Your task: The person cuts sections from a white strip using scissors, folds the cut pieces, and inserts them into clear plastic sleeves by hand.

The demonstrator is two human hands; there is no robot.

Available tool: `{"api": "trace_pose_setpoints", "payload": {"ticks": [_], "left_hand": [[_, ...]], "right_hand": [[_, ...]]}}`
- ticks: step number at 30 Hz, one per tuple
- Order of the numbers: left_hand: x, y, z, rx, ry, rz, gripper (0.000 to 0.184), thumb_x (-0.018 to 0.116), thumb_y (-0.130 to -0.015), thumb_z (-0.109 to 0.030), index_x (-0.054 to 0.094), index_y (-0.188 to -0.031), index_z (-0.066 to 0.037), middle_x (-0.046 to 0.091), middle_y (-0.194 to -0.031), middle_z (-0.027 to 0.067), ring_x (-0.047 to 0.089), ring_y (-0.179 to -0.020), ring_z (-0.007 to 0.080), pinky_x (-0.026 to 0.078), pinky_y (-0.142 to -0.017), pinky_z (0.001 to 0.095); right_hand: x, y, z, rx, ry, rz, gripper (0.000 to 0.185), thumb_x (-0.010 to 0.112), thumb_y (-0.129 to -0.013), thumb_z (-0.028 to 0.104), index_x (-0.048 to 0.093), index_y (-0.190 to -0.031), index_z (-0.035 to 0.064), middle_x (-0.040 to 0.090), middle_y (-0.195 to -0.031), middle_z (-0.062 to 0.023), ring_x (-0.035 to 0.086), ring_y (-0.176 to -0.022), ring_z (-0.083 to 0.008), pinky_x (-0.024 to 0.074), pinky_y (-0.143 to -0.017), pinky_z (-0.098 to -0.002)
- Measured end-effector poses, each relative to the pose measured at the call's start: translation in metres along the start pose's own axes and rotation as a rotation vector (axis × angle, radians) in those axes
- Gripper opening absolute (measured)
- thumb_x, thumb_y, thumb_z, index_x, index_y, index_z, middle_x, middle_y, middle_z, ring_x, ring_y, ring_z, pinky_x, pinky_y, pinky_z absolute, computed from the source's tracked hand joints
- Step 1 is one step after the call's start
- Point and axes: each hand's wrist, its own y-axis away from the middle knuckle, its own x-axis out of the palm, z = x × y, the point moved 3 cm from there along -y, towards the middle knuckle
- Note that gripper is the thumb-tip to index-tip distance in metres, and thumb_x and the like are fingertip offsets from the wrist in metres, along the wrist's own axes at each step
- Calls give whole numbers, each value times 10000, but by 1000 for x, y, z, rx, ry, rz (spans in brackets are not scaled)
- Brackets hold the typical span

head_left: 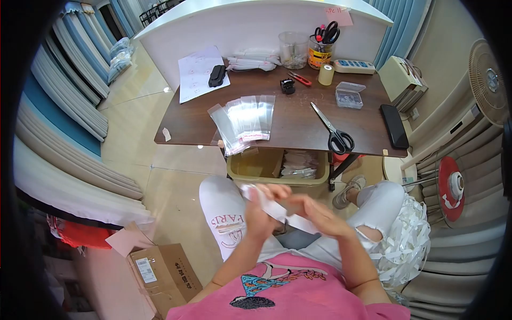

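Note:
Above my lap, my left hand [260,209] is closed around one end of a flat white strip [274,210], with the thumb on top. My right hand [322,214] has its fingers bent over the other part of the strip, gripping it near the middle. Motion blurs the fingers a little, and the strip's material cannot be made out. In front of the hands, a fanned stack of clear plastic bags [246,122] lies at the table's near edge. Black-handled scissors [334,130] rest to the right of the bags.
Under the brown table [213,136], a yellowish bin [250,180] holds packed pieces. A small clear box [349,97], a tape roll [326,74], red snips [300,79] and a phone [394,126] are on top. White strips [408,240] are heaped at my right; a carton [173,274] stands left.

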Motion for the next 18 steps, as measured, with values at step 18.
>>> {"api": "trace_pose_setpoints", "payload": {"ticks": [18], "left_hand": [[-42,-28,-48,205,-85,-97,370,417,-862,-453,431,-792,-90,300,-644,-23,282,-485,67,241,-393,197]], "right_hand": [[37,-3,1,54,-120,190,441,321,-921,322,365,-1252,34,417,-1211,-118,454,-1045,-198,325,-907,-301]]}}
